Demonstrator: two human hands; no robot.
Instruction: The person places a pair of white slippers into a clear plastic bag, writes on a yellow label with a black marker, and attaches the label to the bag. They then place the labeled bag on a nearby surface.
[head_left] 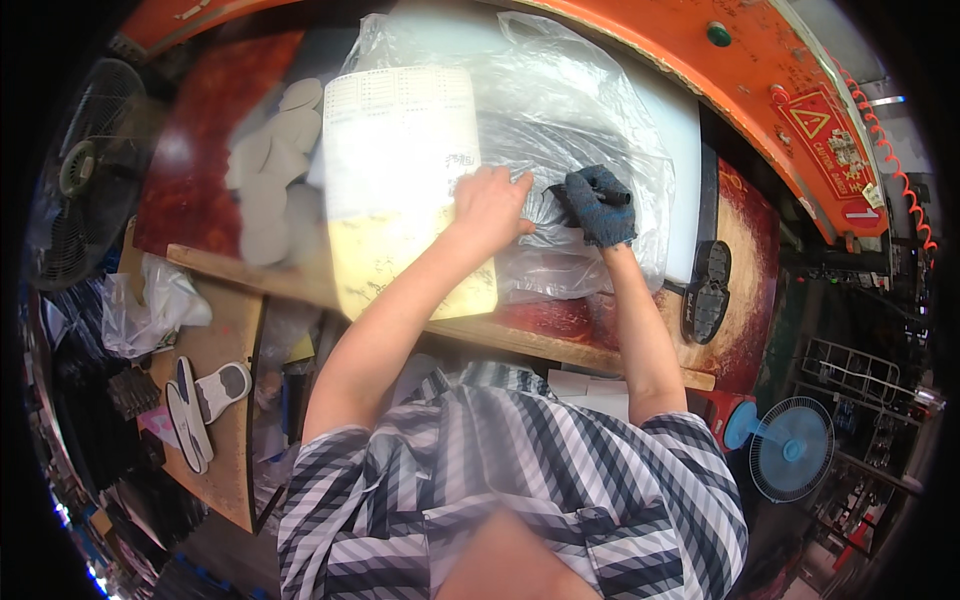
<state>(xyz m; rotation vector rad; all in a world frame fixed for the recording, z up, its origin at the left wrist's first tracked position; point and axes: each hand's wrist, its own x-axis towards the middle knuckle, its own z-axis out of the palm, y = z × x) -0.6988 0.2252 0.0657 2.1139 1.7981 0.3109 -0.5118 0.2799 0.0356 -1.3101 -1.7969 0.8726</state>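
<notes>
My left hand (490, 205), bare, lies with its fingers apart across the right edge of a white and yellow card (400, 240). Its fingertips reach onto a clear plastic bag (590, 110) spread on the table. Just to the right, my right hand (605, 210) wears a dark knitted glove. Its fingers are closed round a slim black pen (612, 197) above the bag; the pen's exact kind is hard to make out. Printed rows and some handwriting show on the card. What lies under the plastic is partly hidden.
Pale insole-shaped pieces (275, 170) lie left of the card. A black shoe sole (708, 292) rests at the right. An orange machine frame (690, 50) arches over the far side. White soles (190, 420) lie on a lower board, and a blue fan (790, 450) stands at the right.
</notes>
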